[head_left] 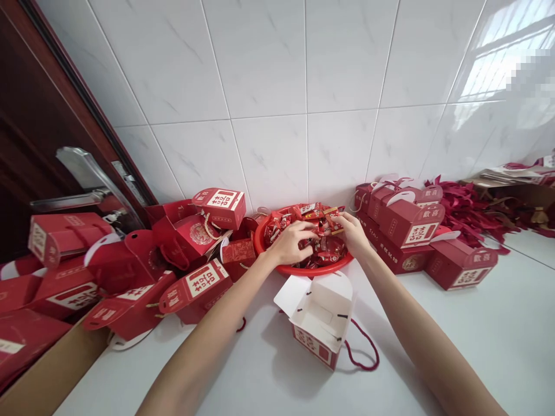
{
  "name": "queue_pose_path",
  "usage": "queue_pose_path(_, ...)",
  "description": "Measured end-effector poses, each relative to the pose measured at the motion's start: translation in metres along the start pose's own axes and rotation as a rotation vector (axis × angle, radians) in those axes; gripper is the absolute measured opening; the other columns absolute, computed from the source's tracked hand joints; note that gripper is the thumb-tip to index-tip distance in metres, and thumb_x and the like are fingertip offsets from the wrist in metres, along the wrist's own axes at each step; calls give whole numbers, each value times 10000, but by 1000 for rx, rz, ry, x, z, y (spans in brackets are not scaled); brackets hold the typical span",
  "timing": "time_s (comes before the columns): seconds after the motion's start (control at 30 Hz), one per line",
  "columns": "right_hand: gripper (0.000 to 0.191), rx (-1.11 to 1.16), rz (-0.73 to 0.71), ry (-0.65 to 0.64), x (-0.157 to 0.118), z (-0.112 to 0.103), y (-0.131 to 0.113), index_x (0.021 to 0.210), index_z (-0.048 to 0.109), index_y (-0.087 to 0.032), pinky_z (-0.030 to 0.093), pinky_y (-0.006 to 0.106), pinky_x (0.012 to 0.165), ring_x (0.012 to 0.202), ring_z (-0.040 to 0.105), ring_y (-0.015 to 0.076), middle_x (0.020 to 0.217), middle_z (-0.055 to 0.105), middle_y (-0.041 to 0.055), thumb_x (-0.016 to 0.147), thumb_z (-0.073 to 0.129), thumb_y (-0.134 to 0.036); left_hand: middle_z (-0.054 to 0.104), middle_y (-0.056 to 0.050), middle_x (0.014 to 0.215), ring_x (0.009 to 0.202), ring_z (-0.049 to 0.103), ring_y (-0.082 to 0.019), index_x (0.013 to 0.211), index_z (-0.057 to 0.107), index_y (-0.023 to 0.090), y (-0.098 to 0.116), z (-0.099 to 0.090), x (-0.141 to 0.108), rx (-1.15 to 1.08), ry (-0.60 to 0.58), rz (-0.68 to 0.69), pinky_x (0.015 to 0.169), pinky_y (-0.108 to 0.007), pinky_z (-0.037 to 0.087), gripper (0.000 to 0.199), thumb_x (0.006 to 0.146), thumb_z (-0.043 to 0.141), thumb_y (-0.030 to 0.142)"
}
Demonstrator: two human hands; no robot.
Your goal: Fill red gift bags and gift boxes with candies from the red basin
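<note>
A round red plastic basin (286, 270) stands against the wall, filled with wrapped candies (325, 245) in red packets. My left hand (293, 242) is over the left part of the basin, its fingers apart and bent down among the candies. At the basin's right rim, my right hand (352, 231) has its fingertips on a red and gold wrapped candy (330, 215). In front of the basin sits an open gift box (318, 323), white inside and red outside. Its flaps are up, its inside is bare, and a dark red cord handle (368, 367) lies to the right.
Many red gift boxes (202, 289) crowd the left side, some in a cardboard carton (65, 364). Closed red boxes (410, 222) are stacked at the right, beside a heap of dark red ribbons (466, 211). A door handle (87, 173) juts in at left; a tiled wall (269, 156) rises behind.
</note>
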State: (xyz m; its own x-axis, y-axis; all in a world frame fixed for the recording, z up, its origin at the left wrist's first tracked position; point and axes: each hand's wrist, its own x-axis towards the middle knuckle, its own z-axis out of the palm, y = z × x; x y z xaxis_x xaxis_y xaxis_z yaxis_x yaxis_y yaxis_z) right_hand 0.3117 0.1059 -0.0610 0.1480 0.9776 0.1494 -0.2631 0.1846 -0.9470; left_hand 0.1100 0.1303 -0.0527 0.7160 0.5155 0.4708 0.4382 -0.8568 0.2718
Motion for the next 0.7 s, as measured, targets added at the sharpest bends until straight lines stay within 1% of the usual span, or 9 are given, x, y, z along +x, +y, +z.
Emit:
queue_pose_path(0.1,261,10,-50,64,2,-1,2,739,541,-247,552,338,612,582,657,193,670,696,3,666,733,-407,653,-110,1320,1239,586,-288,1190,730,213,7,1,5,-66,-180,50,1110,-445,443,424,766,725,239)
queue_pose_path(0.17,257,-5,-64,62,4,-1,4,733,532,-246,545,336,613,568,642,183,669,687,0,683,720,-415,627,-107,1361,1268,564,-306,1230,719,246,9,4,8,-74,-242,54,1120,-461,430,479,761,770,323)
queue_pose_path(0.2,257,-11,-65,56,4,-2,4,731,528,-246,543,336,615,562,636,179,667,684,-2,689,715,-417,618,-103,1374,1280,554,-311,1215,730,258,10,7,10,-71,-250,49,1124,-467,425,456,772,774,356)
queue_pose_path(0.3,245,-2,-45,58,5,-1,4,725,528,-243,540,327,612,546,623,169,654,675,-8,679,714,-397,641,-92,1326,1247,576,-295,1097,781,261,6,16,16,-67,-217,28,1107,-448,435,285,847,727,384)
queue_pose_path(0.4,229,18,-23,89,6,-1,4,722,544,-237,528,306,588,536,608,154,658,673,-9,653,721,-364,692,-89,1188,1141,629,-266,984,807,235,-4,20,24,-102,-187,18,1059,-395,460,194,862,725,363)
queue_pose_path(0.5,215,7,-27,104,8,-2,5,732,564,-234,532,312,591,533,602,157,668,679,-2,656,721,-360,701,-83,1026,969,675,-231,928,807,199,-17,18,28,-198,-167,-47,938,-339,507,202,847,740,372)
queue_pose_path(0.57,203,1,-26,107,8,-2,6,733,575,-230,537,316,607,541,607,159,669,681,1,666,724,-351,693,-71,957,883,678,-211,916,800,182,-26,15,29,-257,-138,-99,878,-320,518,232,836,743,392)
queue_pose_path(0.63,200,-5,-20,110,9,-3,6,733,583,-224,534,308,610,554,614,158,671,681,2,675,733,-342,692,-63,947,877,678,-208,919,794,177,-33,12,29,-304,-104,-133,874,-318,520,253,811,758,404)
queue_pose_path(0.7,211,-23,-12,102,9,-3,6,743,591,-220,532,300,610,567,622,157,679,681,3,684,745,-351,700,-65,978,910,679,-213,929,793,178,-38,10,28,-350,-57,-160,893,-325,521,256,788,771,390)
